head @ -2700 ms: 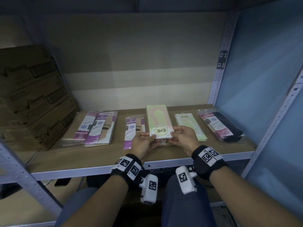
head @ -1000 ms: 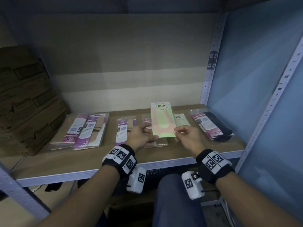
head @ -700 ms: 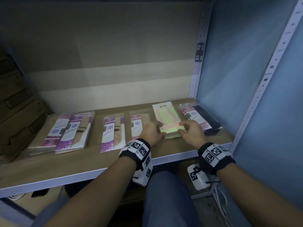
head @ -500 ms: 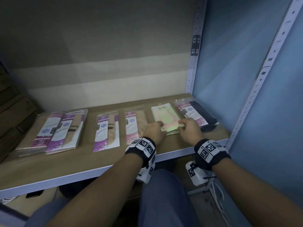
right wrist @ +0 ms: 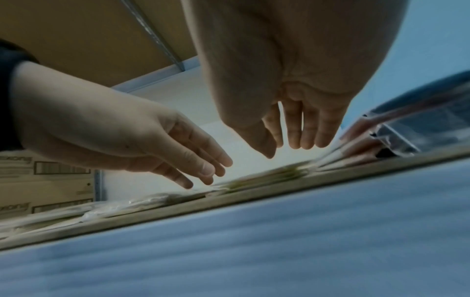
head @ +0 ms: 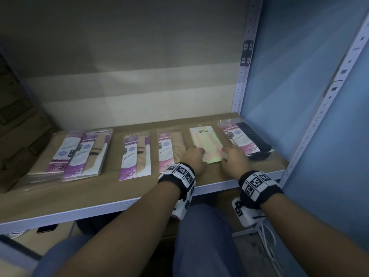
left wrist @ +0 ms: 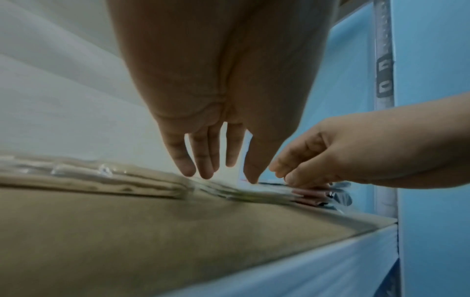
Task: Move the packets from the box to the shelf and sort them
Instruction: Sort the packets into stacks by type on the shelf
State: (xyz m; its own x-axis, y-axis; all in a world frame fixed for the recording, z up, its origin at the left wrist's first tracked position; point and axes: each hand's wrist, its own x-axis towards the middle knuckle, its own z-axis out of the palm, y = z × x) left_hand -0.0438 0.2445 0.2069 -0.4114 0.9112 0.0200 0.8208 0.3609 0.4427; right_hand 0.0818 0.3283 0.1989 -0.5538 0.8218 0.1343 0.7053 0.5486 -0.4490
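Observation:
A pale green and pink packet marked ENE lies flat on the wooden shelf, on top of a thin stack of like packets. My left hand rests at its near left corner, fingers straight and pointing down at it. My right hand rests at its near right corner, fingers relaxed, thumb touching the packet edge. Neither hand grips anything.
Along the shelf lie purple packets, another purple packet, a pink packet and a pink-and-black pile. Cardboard boxes stand far left. A metal upright and blue wall close the right side.
The green packet was held up in both hands, turned round, then laid flat on the green stack to the right. Both hands let go and now rest on its near end.

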